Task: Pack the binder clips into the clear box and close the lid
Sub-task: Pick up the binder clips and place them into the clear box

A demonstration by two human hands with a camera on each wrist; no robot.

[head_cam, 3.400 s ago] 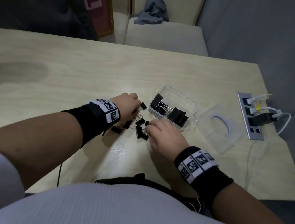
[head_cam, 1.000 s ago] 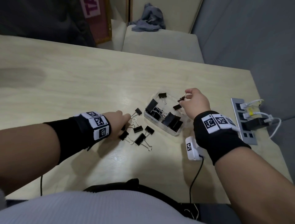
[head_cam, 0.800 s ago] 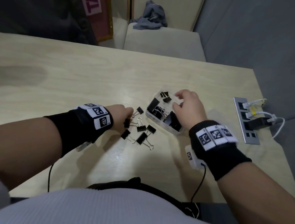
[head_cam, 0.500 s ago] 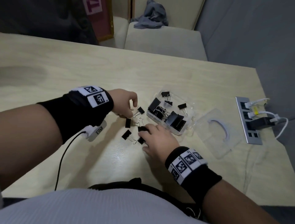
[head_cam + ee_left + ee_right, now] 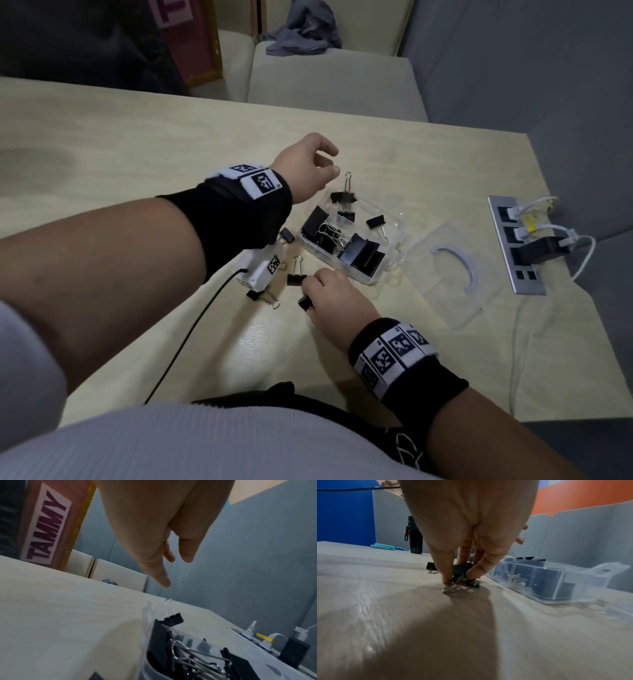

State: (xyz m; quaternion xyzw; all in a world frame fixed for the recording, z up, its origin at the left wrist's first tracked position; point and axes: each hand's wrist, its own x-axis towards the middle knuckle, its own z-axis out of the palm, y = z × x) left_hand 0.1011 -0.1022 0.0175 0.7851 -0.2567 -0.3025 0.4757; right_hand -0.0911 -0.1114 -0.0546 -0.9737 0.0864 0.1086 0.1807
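Note:
The clear box (image 5: 394,236) lies open on the table with several black binder clips inside, its lid (image 5: 452,274) folded out to the right. My left hand (image 5: 330,161) hovers over the box's far left corner with relaxed fingers, holding nothing. Just beneath it a small clip (image 5: 173,619) stands at the box's edge, handles up. My right hand (image 5: 308,291) is down on the table in front of the box, thumb and fingers pinching a loose binder clip (image 5: 462,568). Other loose clips (image 5: 295,275) lie beside it, under my left forearm.
A power strip (image 5: 513,246) with white cables and a black plug sits at the table's right edge. A black bottle (image 5: 414,536) stands far across the table. Cushioned seats (image 5: 329,78) lie behind the table's far edge.
My left hand has risen from the loose clips to above the box's far corner, and a clip now stands there below it. My right hand stays at the loose clips, now pinching one.

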